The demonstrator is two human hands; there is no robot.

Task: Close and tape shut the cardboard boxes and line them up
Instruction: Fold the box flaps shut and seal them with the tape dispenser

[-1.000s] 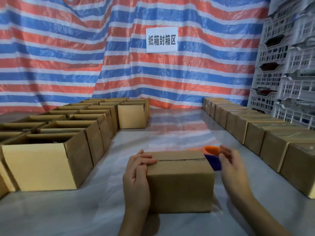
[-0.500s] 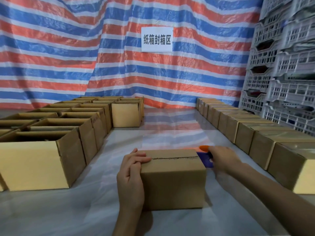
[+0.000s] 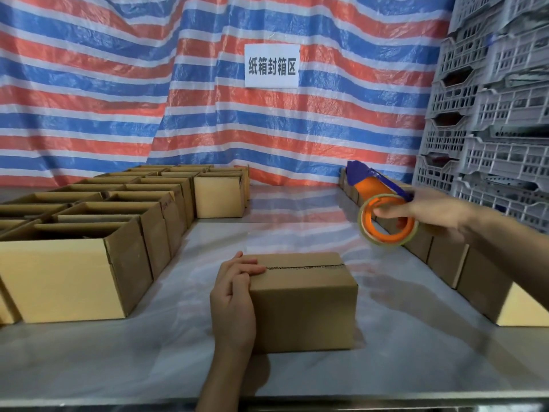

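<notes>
A small cardboard box (image 3: 303, 304) sits in front of me with its top flaps folded down and a bare seam across the top. My left hand (image 3: 234, 298) rests against the box's left side, fingers lying over the top edge at the seam's left end. My right hand (image 3: 427, 214) holds an orange and blue tape dispenser (image 3: 383, 209) with a roll of clear tape, lifted in the air above and to the right of the box.
Several open boxes (image 3: 98, 233) stand in rows on the left. A row of closed boxes (image 3: 463, 263) runs along the right. Grey plastic crates (image 3: 493, 108) are stacked at the far right. A striped tarp with a white sign (image 3: 271, 66) hangs behind.
My right hand reached behind the box, took hold of the tape dispenser and lifted it up to the right. My left hand stayed on the box.
</notes>
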